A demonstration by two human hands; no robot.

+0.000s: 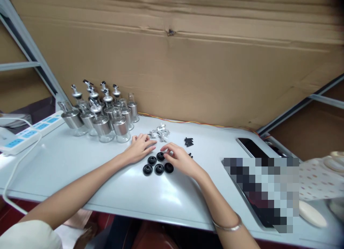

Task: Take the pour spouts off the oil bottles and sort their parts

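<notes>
My left hand (141, 147) lies on the table with its fingers spread, beside a small pile of silver pourer spouts (162, 133). Nothing shows in its grip. My right hand (180, 158) hovers over a cluster of black round stoppers, thumb and fingers apart. Its fingertips are close to the farthest stopper (160, 156); whether they touch it I cannot tell. Another black stopper (147, 169) sits at the cluster's near left, and a flatter-looking black stopper (168, 168) lies below my right hand.
Several glass bottles with steel sleeves (103, 124) stand at the back left, some with pourers on. Small black pieces (189, 141) lie beyond my right hand. A white power strip (34, 133) is at left, a phone (251, 148) at right. Cardboard (188, 73) walls off the back.
</notes>
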